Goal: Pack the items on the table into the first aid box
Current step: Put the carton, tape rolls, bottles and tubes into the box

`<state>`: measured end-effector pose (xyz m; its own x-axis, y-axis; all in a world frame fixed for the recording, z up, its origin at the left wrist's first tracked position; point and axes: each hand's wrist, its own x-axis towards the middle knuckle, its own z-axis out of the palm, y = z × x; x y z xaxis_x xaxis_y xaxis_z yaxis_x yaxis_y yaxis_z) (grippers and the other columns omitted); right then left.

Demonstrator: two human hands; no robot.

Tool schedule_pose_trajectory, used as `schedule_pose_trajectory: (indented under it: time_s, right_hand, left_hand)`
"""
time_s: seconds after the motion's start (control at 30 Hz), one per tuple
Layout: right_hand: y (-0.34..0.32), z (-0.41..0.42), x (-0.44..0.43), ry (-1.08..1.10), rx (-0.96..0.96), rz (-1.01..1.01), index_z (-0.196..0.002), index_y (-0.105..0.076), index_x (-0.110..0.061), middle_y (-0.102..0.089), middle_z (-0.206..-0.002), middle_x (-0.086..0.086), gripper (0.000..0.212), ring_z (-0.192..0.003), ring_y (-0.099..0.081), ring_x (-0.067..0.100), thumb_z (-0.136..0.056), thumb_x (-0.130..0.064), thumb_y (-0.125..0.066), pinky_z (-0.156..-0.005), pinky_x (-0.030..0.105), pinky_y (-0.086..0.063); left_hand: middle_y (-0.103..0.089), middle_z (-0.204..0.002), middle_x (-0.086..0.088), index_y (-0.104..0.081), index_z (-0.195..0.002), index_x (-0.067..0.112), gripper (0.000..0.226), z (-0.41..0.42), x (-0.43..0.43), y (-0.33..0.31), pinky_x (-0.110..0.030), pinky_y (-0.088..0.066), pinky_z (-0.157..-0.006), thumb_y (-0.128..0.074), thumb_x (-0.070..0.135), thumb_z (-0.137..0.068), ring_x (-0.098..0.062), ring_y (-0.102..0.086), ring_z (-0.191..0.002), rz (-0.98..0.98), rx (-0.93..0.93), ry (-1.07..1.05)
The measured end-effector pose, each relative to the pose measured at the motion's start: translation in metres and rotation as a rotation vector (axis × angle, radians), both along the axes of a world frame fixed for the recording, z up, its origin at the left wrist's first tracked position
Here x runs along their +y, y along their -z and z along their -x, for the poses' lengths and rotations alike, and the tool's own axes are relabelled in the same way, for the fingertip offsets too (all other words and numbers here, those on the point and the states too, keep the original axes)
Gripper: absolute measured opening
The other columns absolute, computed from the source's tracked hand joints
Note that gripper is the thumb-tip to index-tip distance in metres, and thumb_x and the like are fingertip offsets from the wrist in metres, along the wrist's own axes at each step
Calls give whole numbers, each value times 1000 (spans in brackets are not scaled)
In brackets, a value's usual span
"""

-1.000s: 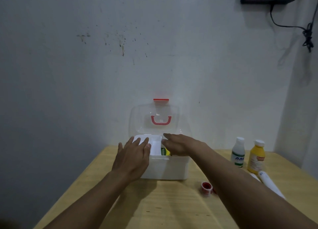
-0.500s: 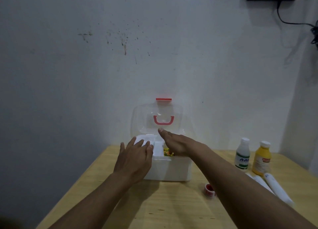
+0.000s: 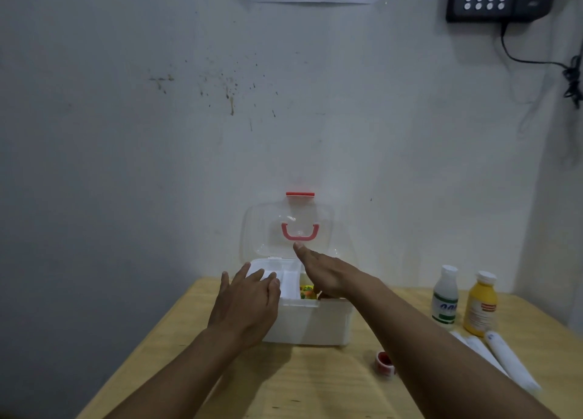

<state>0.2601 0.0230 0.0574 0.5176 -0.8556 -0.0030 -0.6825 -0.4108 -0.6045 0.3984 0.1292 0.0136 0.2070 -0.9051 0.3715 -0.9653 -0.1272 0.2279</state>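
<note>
The white first aid box (image 3: pixel 310 324) stands at the table's far middle with its clear lid (image 3: pixel 262 229) upright, red handle showing. My left hand (image 3: pixel 246 305) lies flat on the box's left side, fingers spread over the white inner tray (image 3: pixel 288 281). My right hand (image 3: pixel 326 276) hovers over the box's right half, thumb pointing up; its fingers dip behind the rim and are hidden. A yellow, green and orange item (image 3: pixel 307 292) lies inside the box just left of that hand.
On the wooden table (image 3: pixel 284 387), to the right, stand a white bottle (image 3: pixel 445 297) and a yellow bottle (image 3: pixel 479 305), with white tubes (image 3: pixel 504 355) lying in front. A small red-capped item (image 3: pixel 383 360) sits beside my right forearm. The wall is right behind the box.
My right hand has risen a little above the box and its thumb now points up; the coloured item shows more inside. My left hand stays on the tray.
</note>
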Motion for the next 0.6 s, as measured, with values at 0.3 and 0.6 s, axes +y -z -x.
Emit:
schedule_pose_trajectory:
  time_s: [0.3, 0.6]
  right_hand:
    - [-15, 21, 11, 5, 27, 196, -151, -36, -21, -38, -156, 6, 76, -141, -37, 28, -96, -68, -11, -110, 41, -29]
    - [-28, 72, 39, 70, 174, 295, -145, -46, -16, -46, -150, 9, 65, -135, -44, 29, -100, -59, -24, -105, 41, -36]
  left_hand:
    - [-30, -160, 4, -33, -152, 27, 54, 5, 2, -10, -53, 0, -120, -13, 42, -104, -20, -12, -152, 27, -23, 14]
    - [-34, -158, -1, -33, -152, 26, 54, 53, 9, -11, -58, -4, -119, -15, 43, -104, -23, -13, -151, 65, -67, 81]
